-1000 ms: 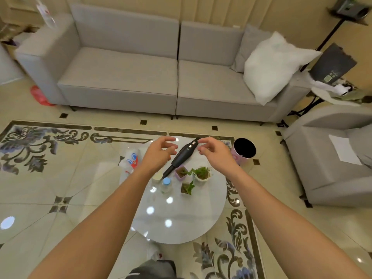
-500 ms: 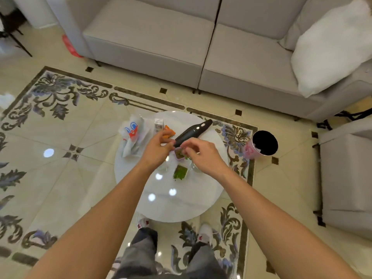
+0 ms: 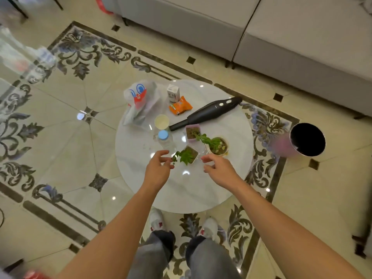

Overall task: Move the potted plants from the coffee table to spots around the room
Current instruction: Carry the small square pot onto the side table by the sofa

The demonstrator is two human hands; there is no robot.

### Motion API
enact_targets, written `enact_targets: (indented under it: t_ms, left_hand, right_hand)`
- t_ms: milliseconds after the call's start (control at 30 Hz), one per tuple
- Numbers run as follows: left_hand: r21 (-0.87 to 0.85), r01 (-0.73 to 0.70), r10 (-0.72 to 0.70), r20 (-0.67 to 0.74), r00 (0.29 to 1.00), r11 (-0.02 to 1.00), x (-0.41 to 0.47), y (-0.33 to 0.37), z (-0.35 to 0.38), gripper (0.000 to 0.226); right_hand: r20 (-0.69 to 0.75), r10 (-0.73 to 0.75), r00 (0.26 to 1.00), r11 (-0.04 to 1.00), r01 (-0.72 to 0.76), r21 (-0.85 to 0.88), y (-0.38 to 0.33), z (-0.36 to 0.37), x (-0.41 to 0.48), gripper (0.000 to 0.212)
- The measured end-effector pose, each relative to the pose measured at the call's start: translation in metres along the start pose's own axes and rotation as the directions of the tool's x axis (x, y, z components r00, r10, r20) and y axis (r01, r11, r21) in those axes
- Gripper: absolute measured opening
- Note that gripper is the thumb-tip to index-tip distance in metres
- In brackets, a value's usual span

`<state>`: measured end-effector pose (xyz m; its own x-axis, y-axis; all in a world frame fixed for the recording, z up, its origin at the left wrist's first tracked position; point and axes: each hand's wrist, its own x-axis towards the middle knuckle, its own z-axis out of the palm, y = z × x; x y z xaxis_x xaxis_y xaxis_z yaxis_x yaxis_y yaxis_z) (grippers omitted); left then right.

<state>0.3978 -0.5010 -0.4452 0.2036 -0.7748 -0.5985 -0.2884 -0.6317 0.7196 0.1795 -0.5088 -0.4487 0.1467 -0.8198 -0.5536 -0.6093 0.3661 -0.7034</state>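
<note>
Three potted plants are grouped on the round white coffee table [image 3: 141, 190]: a square pot [image 3: 190, 154] with leafy sprigs, a pink pot [image 3: 192, 131] of soil, and a round pot [image 3: 218, 146] of greenery. The left hand [image 3: 158, 170] and right hand [image 3: 219, 170] are held open and empty, either side of the square pot. A paper cup [image 3: 161, 121] and bottle [image 3: 165, 138] stand nearby; a grey sofa [image 3: 261, 33] lies beyond.

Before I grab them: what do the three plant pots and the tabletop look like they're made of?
Near square pot: thin pale plastic, matte, probably. Pink square pot: coloured plastic, thin rim. Round pot: looks like glazed ceramic, cream with a shiny rim, though glossy plastic is possible. Coffee table: polished marble or marble-look stone; faint veining and sharp lamp reflections show a slick surface.
</note>
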Motion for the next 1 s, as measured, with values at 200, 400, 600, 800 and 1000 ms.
enact_targets:
  t_ms: [200,400,600,800,1000]
  left_hand:
    - [0.127,0.001,-0.007,0.047,0.999,0.992,0.073,-0.070,0.057,0.049]
    - [0.154,-0.209,0.183,0.165,0.969,0.966,0.120,-0.107,0.098,0.053]
    - [0.180,-0.372,0.355,0.119,0.927,0.911,0.138,-0.115,0.111,0.048]
    - [0.113,-0.323,0.312,0.099,0.945,0.940,0.098,-0.097,0.099,0.067]
    - [0.048,-0.330,0.323,0.109,0.940,0.943,0.020,-0.032,0.053,0.070]
  right_hand:
    - [0.011,0.047,0.999,0.995,-0.046,-0.089,0.068,0.055,0.089,0.084]
    - [0.026,0.011,1.000,1.000,-0.010,-0.023,0.102,0.094,0.145,0.112]
    - [-0.035,-0.065,0.997,0.998,0.066,0.015,0.110,0.098,0.154,0.083]
    - [-0.052,-0.108,0.993,0.990,0.112,0.088,0.089,0.082,0.112,0.074]
    - [-0.017,-0.127,0.992,0.987,0.128,0.097,0.018,0.034,0.040,0.081]
